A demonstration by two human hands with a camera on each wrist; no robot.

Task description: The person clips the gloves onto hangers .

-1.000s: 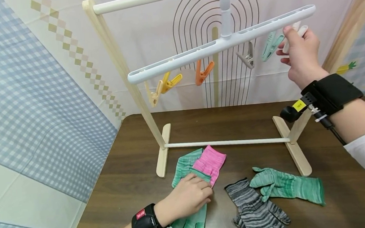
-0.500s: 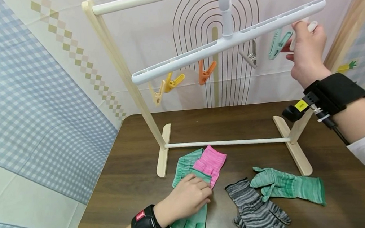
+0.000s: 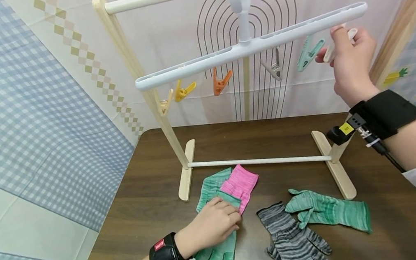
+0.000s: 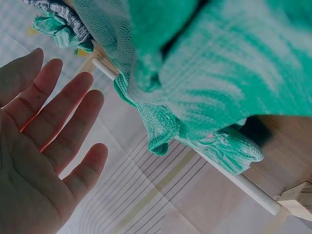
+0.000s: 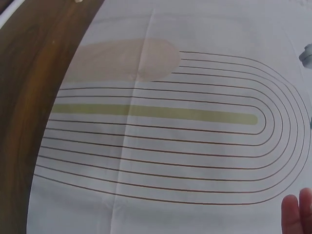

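Observation:
My right hand (image 3: 355, 61) pinches a white clothespin (image 3: 329, 54) under the right end of a white clip hanger (image 3: 195, 65). Along that bar hang a mint clothespin (image 3: 309, 55), a grey one (image 3: 274, 67), an orange one (image 3: 221, 83), a yellow one (image 3: 183, 91) and a beige one (image 3: 166, 103). Down on the table, my left hand (image 3: 212, 224) lies over a green knit glove (image 3: 220, 255), its fingers loosely bent. In the left wrist view those fingers (image 4: 68, 124) look relaxed and spread, with green cloth beside them. Only two fingertips of my right hand show in the right wrist view.
A wooden rack (image 3: 118, 38) with a white top rod carries the hanger. Beside the left hand lie a pink glove cuff (image 3: 239, 183) and another green glove (image 3: 209, 187). Farther right are a grey-black striped glove (image 3: 293, 236) and a green glove (image 3: 336, 213).
The hanger first swings right, then back left with its clothespins, and its hook slides left on the rod. My right hand keeps its pinch. The left hand stays put.

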